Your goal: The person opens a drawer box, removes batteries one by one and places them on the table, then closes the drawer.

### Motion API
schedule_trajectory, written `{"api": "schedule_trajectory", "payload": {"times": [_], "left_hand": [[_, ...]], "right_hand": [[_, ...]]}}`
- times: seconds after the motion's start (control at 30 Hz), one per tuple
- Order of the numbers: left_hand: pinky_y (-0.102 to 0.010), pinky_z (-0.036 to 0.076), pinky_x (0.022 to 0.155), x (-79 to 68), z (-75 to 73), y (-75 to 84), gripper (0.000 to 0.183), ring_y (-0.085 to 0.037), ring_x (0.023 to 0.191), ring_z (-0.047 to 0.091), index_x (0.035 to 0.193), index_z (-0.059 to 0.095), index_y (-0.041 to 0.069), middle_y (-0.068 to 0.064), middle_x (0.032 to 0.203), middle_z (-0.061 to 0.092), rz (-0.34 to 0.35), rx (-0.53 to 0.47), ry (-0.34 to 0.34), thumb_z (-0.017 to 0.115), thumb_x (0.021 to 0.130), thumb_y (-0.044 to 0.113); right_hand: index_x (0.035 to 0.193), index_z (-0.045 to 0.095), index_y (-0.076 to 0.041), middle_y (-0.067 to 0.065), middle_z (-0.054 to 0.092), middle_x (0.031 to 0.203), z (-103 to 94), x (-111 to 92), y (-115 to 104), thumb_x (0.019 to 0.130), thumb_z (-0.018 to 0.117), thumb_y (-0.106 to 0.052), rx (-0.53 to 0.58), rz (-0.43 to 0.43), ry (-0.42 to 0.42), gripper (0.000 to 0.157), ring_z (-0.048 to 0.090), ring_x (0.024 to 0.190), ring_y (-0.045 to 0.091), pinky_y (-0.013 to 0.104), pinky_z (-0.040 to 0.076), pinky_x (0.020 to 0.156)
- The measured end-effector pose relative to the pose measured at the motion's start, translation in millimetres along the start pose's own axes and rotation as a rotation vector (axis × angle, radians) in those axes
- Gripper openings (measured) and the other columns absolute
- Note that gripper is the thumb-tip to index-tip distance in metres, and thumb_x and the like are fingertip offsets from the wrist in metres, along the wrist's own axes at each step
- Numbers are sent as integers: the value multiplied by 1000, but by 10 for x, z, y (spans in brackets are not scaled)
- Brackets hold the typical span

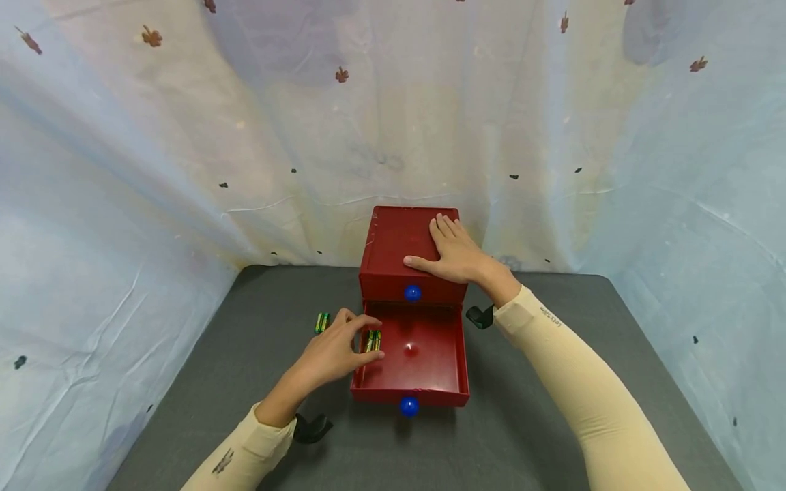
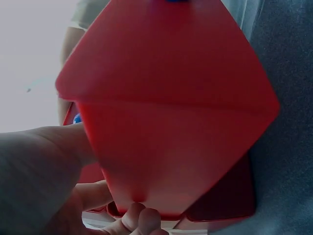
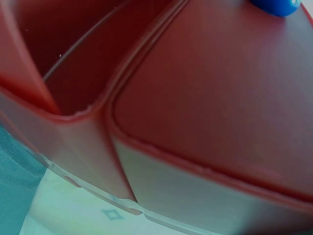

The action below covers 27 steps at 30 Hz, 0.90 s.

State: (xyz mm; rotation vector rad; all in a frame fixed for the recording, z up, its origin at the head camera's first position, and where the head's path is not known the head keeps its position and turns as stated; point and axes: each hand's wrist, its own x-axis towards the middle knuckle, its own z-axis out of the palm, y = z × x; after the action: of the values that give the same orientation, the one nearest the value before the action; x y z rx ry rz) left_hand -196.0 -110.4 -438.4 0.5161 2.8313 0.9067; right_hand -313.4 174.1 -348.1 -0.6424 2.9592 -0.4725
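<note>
My left hand [image 1: 334, 348] reaches over the left wall of the pulled-out lower drawer [image 1: 424, 365]. Between its thumb and index finger it pinches a pair of green-and-gold batteries [image 1: 372, 341] by their ends. Another pair of batteries [image 1: 322, 322] lies on the table just left of the drawer. Spread fingers of my right hand [image 1: 454, 256] rest flat on top of the red drawer box [image 1: 399, 235]. In the left wrist view, the fingers [image 2: 149, 220] show at the drawer's rim, while the batteries are hidden there.
The upper drawer, with a blue knob [image 1: 413, 293], is closed. Another blue knob [image 1: 409, 407] sticks out from the lower drawer's front. The box stands on a dark grey table [image 1: 522, 423], near a pale patterned curtain [image 1: 430, 136] hanging behind and at both sides.
</note>
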Motion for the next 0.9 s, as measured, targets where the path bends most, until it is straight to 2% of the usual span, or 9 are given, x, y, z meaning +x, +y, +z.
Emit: {"api": "schedule_trajectory", "payload": {"times": [0.47,0.9], "left_hand": [[-33,44,52,76,34,89,56,-17,64,50,139,67,22,-7,116,49,-8,128,6,89,90,39],[-34,46,57,118,9,151,55,-18,69,51,134,69,21,-7,111,48,-21,219,-40,91,87,39]], "right_hand": [[170,5,1,20,0,179,-9,1,-11,100,48,-76,1,0,1,112,-6,167,34,49,-5,132],[170,6,1,20,1,179,-14,-5,-10,101,50,-73,0,-2,4,111,-6,167,34,48,-6,132]]}}
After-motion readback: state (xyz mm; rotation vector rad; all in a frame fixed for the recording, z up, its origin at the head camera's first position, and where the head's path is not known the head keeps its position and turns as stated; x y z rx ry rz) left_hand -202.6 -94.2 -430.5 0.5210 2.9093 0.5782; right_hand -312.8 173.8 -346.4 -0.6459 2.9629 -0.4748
